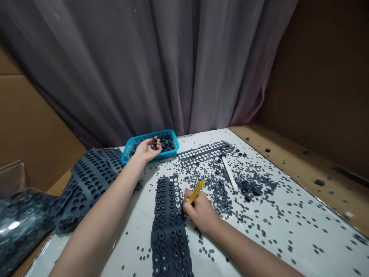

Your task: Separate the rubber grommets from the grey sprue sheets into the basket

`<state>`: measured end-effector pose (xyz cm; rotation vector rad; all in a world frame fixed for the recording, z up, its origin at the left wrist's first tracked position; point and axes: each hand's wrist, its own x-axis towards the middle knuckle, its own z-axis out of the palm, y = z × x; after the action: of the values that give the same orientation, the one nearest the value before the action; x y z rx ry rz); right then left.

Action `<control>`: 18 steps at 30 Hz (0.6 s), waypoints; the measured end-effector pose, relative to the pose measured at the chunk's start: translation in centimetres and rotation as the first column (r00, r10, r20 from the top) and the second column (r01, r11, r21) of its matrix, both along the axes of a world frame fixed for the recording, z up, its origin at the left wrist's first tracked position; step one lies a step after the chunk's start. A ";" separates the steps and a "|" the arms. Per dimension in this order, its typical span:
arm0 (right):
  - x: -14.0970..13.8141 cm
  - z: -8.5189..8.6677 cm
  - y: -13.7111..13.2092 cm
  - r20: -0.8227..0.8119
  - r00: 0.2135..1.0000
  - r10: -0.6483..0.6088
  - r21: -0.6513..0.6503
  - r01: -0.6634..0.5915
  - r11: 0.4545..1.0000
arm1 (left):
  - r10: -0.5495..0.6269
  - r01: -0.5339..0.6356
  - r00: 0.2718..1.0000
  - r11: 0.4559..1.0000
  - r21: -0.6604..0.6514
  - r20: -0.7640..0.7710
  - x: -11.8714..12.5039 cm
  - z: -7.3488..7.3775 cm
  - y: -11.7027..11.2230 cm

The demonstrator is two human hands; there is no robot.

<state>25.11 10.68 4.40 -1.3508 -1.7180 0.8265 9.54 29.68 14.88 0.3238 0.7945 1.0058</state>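
Note:
My left hand (pixel 149 149) is over the blue plastic basket (pixel 127 154), its fingers curled round a few small black rubber pieces (pixel 155 143). More such pieces (pixel 167 143) lie inside the basket. On the white tabletop, my right hand (pixel 198 209) grips a yellow stick-like tool (pixel 197 190), whose lower end is hidden by the fingers. That hand rests at the right edge of a black rubber sheet (pixel 168 227) moulded with rows of rings. Near the sheet's far right corner, several positions are open holes showing white.
A punched-out rubber sheet (pixel 206 152) lies toward the back. Small black discs (pixel 221 196) are scattered around a white strip (pixel 230 174). Stacked perforated sheets (pixel 92 173) and a clear bag of black rings (pixel 23 223) stand left. A grey curtain (pixel 161 69) hangs behind.

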 end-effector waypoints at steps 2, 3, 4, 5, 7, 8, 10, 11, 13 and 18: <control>0.0 -0.1 0.0 -0.007 1.000 0.008 0.007 -0.008 1.000 | -0.064 0.064 0.997 0.998 -0.012 0.033 0.4 -0.6 -3.1; 0.1 -0.1 0.0 -0.010 1.000 0.009 0.013 -0.009 1.000 | -0.099 0.100 0.994 0.995 -0.028 0.044 0.5 -0.8 -4.7; 0.1 -0.2 0.0 -0.014 1.000 0.010 0.018 -0.010 1.000 | -0.127 0.130 0.990 0.991 -0.046 0.055 0.6 -1.1 -6.3; 0.1 -0.2 0.0 -0.018 1.000 0.010 0.023 -0.010 1.000 | -0.151 0.155 0.986 0.986 -0.063 0.063 0.6 -1.3 -7.9; 0.2 -0.3 0.0 -0.024 1.000 0.008 0.033 -0.007 0.999 | -0.193 0.199 0.978 0.977 -0.082 0.077 0.4 -1.5 -10.7; 0.2 -0.3 0.1 -0.028 1.000 0.008 0.038 -0.007 0.999 | -0.212 0.218 0.975 0.972 -0.084 0.072 0.2 -1.6 -11.8; 0.2 -0.4 0.1 -0.035 0.999 0.008 0.050 -0.006 0.999 | -0.230 0.235 0.971 0.968 -0.087 0.062 -0.1 -1.6 -13.7; 0.2 -0.4 0.1 -0.039 0.999 0.007 0.056 -0.005 0.998 | -0.236 0.241 0.970 0.967 -0.088 0.064 -0.3 -1.6 -14.4; 0.2 -0.5 0.1 -0.044 0.999 0.004 0.067 -0.001 0.998 | -0.240 0.248 0.967 0.965 -0.086 0.088 -0.6 -1.5 -15.5; 0.1 -0.3 0.0 -0.037 0.999 0.004 0.082 0.000 0.997 | -0.246 0.259 0.955 0.964 -0.063 0.163 -1.4 -1.4 -17.3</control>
<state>25.24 10.71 4.12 -1.2716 -1.7060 0.7695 8.15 12.43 13.51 0.2643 0.6344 0.7454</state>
